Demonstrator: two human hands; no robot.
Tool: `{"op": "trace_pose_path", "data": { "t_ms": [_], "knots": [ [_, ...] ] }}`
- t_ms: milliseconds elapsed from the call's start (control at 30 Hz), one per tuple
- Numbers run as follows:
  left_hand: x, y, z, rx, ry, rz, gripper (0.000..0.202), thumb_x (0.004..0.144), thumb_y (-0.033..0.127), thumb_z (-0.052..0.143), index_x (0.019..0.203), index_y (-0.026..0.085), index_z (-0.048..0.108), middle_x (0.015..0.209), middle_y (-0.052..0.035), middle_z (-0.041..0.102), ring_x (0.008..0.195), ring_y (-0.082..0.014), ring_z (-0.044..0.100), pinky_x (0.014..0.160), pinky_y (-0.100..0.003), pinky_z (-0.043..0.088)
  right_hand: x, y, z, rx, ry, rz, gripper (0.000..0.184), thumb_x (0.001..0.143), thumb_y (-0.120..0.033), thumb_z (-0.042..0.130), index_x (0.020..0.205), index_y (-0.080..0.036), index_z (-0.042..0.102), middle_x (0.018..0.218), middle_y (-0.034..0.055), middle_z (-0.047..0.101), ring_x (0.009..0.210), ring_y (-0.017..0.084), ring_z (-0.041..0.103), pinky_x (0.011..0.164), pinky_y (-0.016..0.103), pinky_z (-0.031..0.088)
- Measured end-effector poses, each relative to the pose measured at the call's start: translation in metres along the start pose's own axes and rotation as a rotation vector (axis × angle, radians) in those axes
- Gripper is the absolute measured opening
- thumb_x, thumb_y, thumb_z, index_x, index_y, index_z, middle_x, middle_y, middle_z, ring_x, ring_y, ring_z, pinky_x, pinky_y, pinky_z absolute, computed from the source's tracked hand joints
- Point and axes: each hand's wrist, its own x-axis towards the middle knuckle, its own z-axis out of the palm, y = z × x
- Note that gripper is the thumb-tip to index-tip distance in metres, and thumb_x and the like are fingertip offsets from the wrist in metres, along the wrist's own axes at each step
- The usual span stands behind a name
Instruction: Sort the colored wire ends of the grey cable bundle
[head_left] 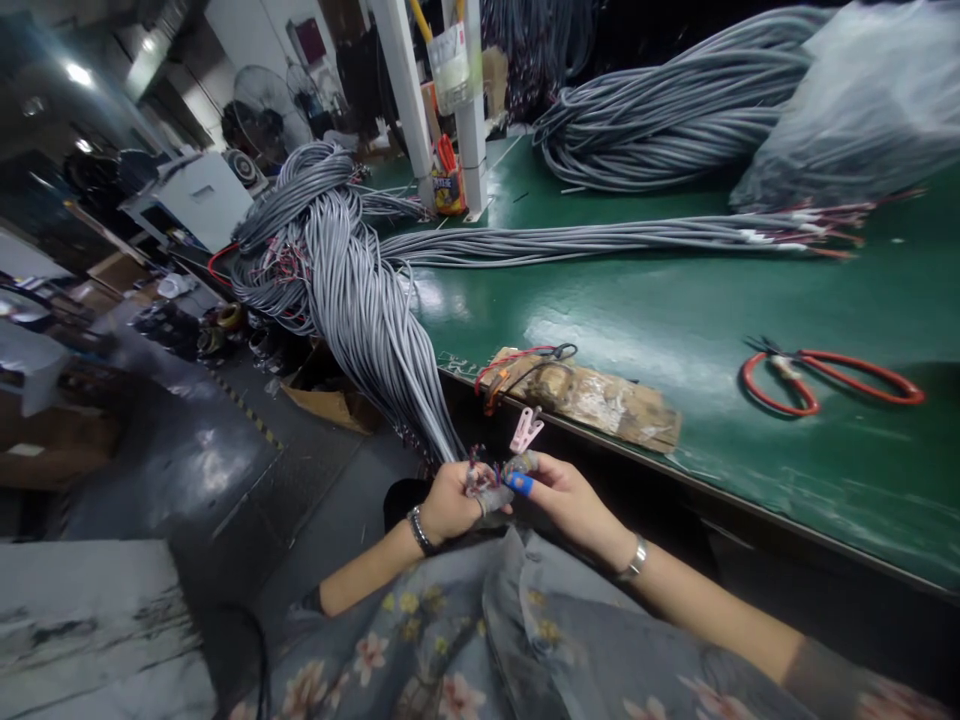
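Observation:
Close in front of my body, my left hand (454, 503) is closed around the thin coloured wire ends of a grey cable. My right hand (559, 492), with a blue wrap on the thumb and grey tape on a finger, pinches at the same wires (496, 474). A thick bundle of grey cables (375, 310) hangs over the table edge and runs down to my left hand. Just beyond my fingers, a pink clothes peg (526, 430) is at the edge of a wooden board (600, 400). The fingers hide how the individual wires lie.
Orange-handled cutters (787, 372) lie on the green table (690, 310) at right. A straight row of grey cables (600, 240) crosses the table behind. Coiled cables (675, 110) and a plastic bag (862, 110) lie at the back. A white post (405, 90) stands at the far side.

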Motion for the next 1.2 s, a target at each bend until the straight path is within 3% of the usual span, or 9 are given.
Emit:
{"op": "trace_pose_path", "data": {
  "t_ms": [100, 333, 500, 667, 867, 1200],
  "knots": [
    [-0.002, 0.003, -0.001, 0.041, -0.034, 0.047, 0.039, 0.063, 0.049, 0.077, 0.056, 0.012, 0.065, 0.056, -0.0037, 0.063, 0.054, -0.0121, 0.053, 0.054, -0.023, 0.043, 0.002, -0.007, 0.005, -0.031, -0.013, 0.021, 0.040, 0.055, -0.050, 0.083, 0.068, -0.019, 0.062, 0.060, -0.0017, 0.063, 0.052, 0.013, 0.055, 0.057, 0.029, 0.046],
    [-0.003, 0.004, -0.002, -0.080, 0.169, 0.082, 0.042, 0.074, 0.049, 0.069, 0.053, 0.013, 0.066, 0.052, -0.0048, 0.062, 0.053, -0.0128, 0.054, 0.058, -0.025, 0.044, -0.001, -0.004, 0.006, 0.047, 0.018, 0.056, 0.040, 0.062, -0.051, 0.079, 0.072, -0.018, 0.059, 0.062, 0.0005, 0.063, 0.057, 0.015, 0.055, 0.056, 0.028, 0.043],
    [-0.001, -0.005, 0.000, -0.191, 0.230, 0.037, 0.042, 0.072, 0.050, 0.069, 0.053, 0.013, 0.066, 0.050, -0.0047, 0.062, 0.050, -0.0138, 0.056, 0.054, -0.026, 0.045, -0.003, 0.000, 0.000, -0.029, 0.031, 0.022, 0.042, 0.058, -0.053, 0.080, 0.066, -0.018, 0.059, 0.063, -0.0005, 0.059, 0.059, 0.013, 0.049, 0.058, 0.028, 0.039],
    [-0.001, 0.002, 0.000, -0.134, 0.202, 0.063, 0.042, 0.072, 0.048, 0.071, 0.049, 0.014, 0.064, 0.048, -0.0039, 0.061, 0.050, -0.0133, 0.056, 0.057, -0.026, 0.045, 0.000, -0.001, 0.000, -0.009, 0.046, 0.013, 0.042, 0.060, -0.055, 0.079, 0.066, -0.018, 0.060, 0.057, -0.0034, 0.052, 0.053, 0.010, 0.041, 0.053, 0.026, 0.033],
    [-0.002, 0.011, -0.001, -0.043, 0.105, 0.037, 0.041, 0.069, 0.050, 0.073, 0.050, 0.014, 0.064, 0.049, -0.0044, 0.062, 0.050, -0.0128, 0.054, 0.056, -0.025, 0.044, 0.004, -0.007, 0.010, 0.103, -0.054, 0.074, 0.040, 0.059, -0.047, 0.081, 0.079, -0.018, 0.061, 0.060, -0.0007, 0.062, 0.055, 0.013, 0.054, 0.056, 0.027, 0.038],
    [-0.001, 0.008, 0.001, -0.078, 0.099, -0.009, 0.039, 0.066, 0.048, 0.076, 0.051, 0.013, 0.064, 0.049, -0.0037, 0.061, 0.048, -0.0115, 0.051, 0.054, -0.024, 0.043, 0.004, -0.006, 0.015, 0.214, 0.024, 0.134, 0.037, 0.057, -0.043, 0.084, 0.071, -0.018, 0.061, 0.053, -0.0017, 0.063, 0.048, 0.012, 0.054, 0.053, 0.026, 0.038]
  ]
}}
